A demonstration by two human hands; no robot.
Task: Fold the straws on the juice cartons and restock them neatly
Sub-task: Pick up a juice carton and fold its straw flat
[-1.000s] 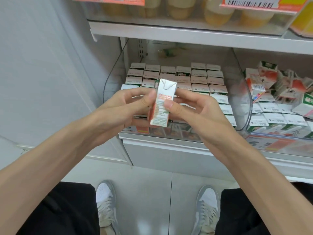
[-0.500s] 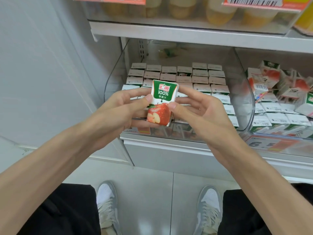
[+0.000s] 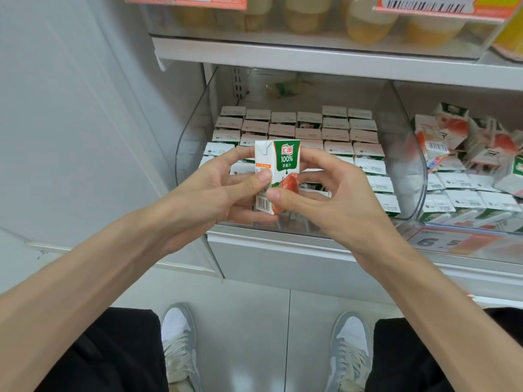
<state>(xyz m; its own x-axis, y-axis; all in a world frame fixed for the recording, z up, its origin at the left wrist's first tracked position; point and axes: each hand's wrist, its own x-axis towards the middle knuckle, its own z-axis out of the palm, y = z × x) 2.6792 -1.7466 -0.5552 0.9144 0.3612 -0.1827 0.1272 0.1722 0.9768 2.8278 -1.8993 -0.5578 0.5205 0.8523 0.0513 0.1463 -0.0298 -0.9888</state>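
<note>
A small apple juice carton (image 3: 280,162), white and green with a red apple, stands upright between both hands in front of the shelf. My left hand (image 3: 215,190) grips its left side, thumb pressed on the front near the barcode. My right hand (image 3: 319,193) grips the right side, thumb on the apple picture and fingers curled behind. Its straw is hidden from me. Behind the hands, neat rows of the same cartons (image 3: 336,131) fill a clear plastic bin (image 3: 192,154).
To the right, a second clear bin holds jumbled cartons (image 3: 464,140) above tidy ones. A price tag (image 3: 452,241) lines the shelf edge. Yellow drink bottles (image 3: 368,21) stand on the shelf above. A white wall panel is at left; my shoes are on the floor below.
The carton has been turned in my hands: first its narrow side faced me, then its front, and now the front and the barcode side both show. Both thumbs have shifted lower on it.
</note>
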